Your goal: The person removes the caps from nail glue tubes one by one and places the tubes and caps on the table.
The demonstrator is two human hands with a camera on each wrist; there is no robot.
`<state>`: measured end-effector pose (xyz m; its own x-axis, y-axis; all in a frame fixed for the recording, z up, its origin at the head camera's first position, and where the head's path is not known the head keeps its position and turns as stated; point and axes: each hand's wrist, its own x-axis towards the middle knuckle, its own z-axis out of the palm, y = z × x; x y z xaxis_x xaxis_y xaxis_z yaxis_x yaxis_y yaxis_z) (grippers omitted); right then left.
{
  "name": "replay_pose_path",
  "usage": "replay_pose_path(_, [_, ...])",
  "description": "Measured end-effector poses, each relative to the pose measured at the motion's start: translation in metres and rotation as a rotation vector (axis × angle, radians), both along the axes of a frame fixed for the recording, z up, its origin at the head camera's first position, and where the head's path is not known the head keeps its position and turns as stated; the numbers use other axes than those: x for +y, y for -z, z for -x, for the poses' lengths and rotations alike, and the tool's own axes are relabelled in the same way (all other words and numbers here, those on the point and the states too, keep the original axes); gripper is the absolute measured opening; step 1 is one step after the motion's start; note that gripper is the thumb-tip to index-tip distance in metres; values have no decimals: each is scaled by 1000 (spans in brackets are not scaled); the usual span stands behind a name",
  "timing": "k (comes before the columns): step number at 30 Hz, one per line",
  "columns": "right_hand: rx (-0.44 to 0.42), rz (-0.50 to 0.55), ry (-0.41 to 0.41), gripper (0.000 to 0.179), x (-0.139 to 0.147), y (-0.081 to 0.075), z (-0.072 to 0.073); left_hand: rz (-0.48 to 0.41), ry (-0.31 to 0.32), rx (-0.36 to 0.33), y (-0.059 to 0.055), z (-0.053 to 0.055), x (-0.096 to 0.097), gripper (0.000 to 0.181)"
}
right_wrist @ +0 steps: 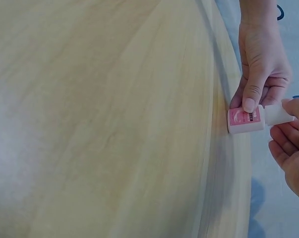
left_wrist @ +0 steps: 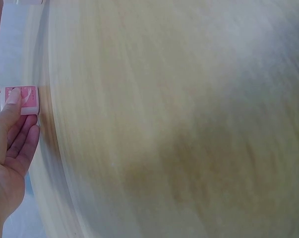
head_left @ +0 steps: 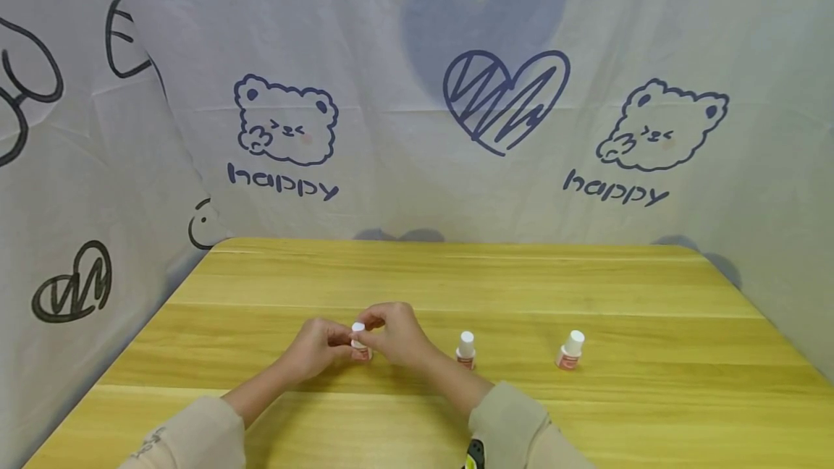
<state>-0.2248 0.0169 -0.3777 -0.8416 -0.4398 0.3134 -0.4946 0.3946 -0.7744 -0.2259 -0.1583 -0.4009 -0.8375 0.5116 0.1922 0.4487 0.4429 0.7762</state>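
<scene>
A small white bottle with a pink label (head_left: 361, 355) stands on the table between both hands. My left hand (head_left: 313, 349) grips its body, with the thumb lying across the label in the left wrist view. From the other side, my right hand (head_left: 399, 339) pinches the white cap (right_wrist: 277, 114) between thumb and fingers. The cap sits in line with the bottle's neck. In the right wrist view the bottle's base rests at the wooden surface, and part of the label is hidden under the left thumb.
Two similar capped bottles stand upright to the right: one bottle (head_left: 465, 350) just past the right forearm, another bottle (head_left: 570, 350) farther right. The wooden table (head_left: 391, 425) runs back to a white cloth (head_left: 404, 165) with printed bears and hearts.
</scene>
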Motion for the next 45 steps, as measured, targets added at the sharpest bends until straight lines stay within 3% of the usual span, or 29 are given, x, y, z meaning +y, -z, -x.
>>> replay_pose_path(10, [-20,24,-19,9,0,1,1,3,-7,-7,1,0,1,11])
replay_pose_path(15, [-52,74,24,10,-1,4,-1,2,-10,-18,1,-1,1,13])
replay_pose_path(21, [8,133,98,8,-4,9,-4,-17,-17,-50,0,-1,0,17])
replay_pose_path(28, [12,150,145,10,-5,10,-6,28,-37,20,0,-1,1,14])
replay_pose_path(31, [3,150,150,11,-5,10,-7,34,-40,32,0,-2,1,13])
replay_pose_path(41, [30,114,136,10,-4,8,-6,3,-24,-35,-1,-2,1,16])
replay_pose_path(45, [20,100,112,8,-4,7,-5,7,-10,-12,-1,-1,0,16])
